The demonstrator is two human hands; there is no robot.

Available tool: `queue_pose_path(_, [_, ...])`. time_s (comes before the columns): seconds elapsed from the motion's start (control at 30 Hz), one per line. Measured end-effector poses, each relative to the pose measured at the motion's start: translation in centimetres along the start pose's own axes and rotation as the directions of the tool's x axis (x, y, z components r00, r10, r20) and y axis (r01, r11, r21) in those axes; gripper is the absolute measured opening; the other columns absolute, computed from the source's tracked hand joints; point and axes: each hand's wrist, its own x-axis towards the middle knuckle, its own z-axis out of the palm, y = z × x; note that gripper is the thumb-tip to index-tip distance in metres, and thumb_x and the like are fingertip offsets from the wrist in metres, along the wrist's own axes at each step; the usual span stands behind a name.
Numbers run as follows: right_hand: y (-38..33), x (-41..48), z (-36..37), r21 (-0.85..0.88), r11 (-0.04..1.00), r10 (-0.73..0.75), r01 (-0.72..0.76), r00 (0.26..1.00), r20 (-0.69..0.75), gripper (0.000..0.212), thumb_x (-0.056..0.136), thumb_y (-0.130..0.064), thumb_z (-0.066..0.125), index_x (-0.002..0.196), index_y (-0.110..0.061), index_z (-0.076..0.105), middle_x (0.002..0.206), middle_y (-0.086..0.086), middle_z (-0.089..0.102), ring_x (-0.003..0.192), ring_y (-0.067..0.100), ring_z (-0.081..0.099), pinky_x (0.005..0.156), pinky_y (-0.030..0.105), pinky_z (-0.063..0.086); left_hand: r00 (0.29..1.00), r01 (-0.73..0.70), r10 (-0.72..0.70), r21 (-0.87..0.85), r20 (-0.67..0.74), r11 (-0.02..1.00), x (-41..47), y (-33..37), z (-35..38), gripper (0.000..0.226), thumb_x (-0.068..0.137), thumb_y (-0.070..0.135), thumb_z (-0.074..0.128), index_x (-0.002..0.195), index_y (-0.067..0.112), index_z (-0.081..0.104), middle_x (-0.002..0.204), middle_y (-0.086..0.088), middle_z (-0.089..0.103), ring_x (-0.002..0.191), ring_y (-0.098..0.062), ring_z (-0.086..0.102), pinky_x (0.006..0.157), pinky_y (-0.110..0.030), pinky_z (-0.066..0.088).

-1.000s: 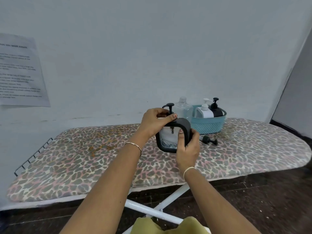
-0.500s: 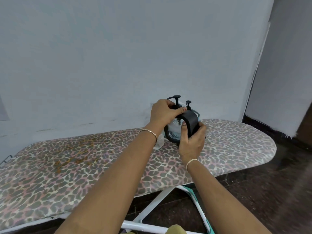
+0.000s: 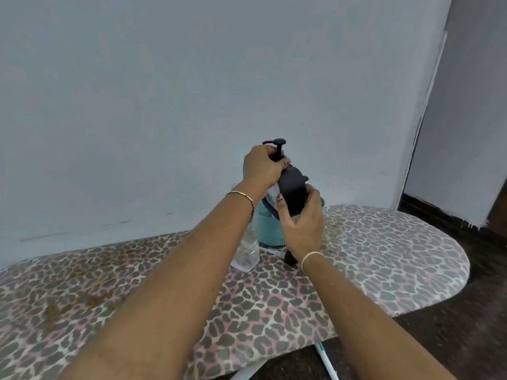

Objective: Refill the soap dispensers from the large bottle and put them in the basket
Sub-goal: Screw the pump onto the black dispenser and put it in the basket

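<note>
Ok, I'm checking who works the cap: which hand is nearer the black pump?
Left. The left hand holds the pump just under its head. The right hand holds the dispenser body lower down, below the pump.

A room in a home — a laundry or utility corner, to judge by its fittings, seen from the near side of the ironing board [image 3: 384,259]. The board wears a leopard-print cover and stands on white metal legs [image 3: 245,373]. Behind the board rises a plain, pale blue painted wall [image 3: 192,91], scuffed low down. To the board's right the wall turns a corner above dark skirting [image 3: 428,212]. Under the board lies a dark floor [image 3: 482,311]. On the board — household toiletries: a teal plastic basket [image 3: 270,231] and a clear bottle [image 3: 247,253], with a black pump dispenser [image 3: 292,190] above them.
</note>
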Motion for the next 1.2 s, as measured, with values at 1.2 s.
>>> queue_pose_path(1.2, [5.0,1.0,4.4,-0.367,0.922,-0.082,0.122,0.989,0.122,0.042,0.07,-0.034,0.046,0.104,-0.011,0.057,0.11,0.007,0.058,0.106,0.03,0.052,0.092,0.044,0.039,0.95,0.271,-0.265,0.014,-0.166,0.962,3.7,-9.0,8.1,0.028,0.092,-0.004,0.042,0.112,0.008,0.058,0.126,-0.009,0.055,0.085,-0.011,0.048,0.077,-0.017,0.036])
